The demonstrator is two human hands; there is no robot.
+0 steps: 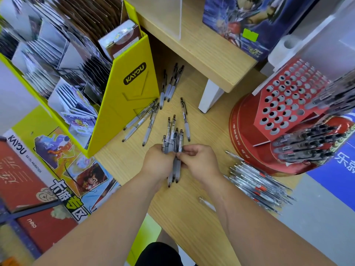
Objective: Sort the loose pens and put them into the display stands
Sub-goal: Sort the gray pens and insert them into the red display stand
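Clear pens [173,143] are bunched in my left hand [157,160], fingers curled round them, right hand [199,162] pinching one, while loose pens [169,89] lie farther off on the tabletop [192,217] and the red stand [288,104] at right has many empty holes: much is left, I judge.

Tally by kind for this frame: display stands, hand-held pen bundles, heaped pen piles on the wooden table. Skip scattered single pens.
Display stands: 2 (yellow cardboard card stand, red round pen stand)
Hand-held bundles: 1 (bundle of clear pens, in left hand and right hand)
Heaped piles: 1 (pile of clear red-banded pens)
Total: 4
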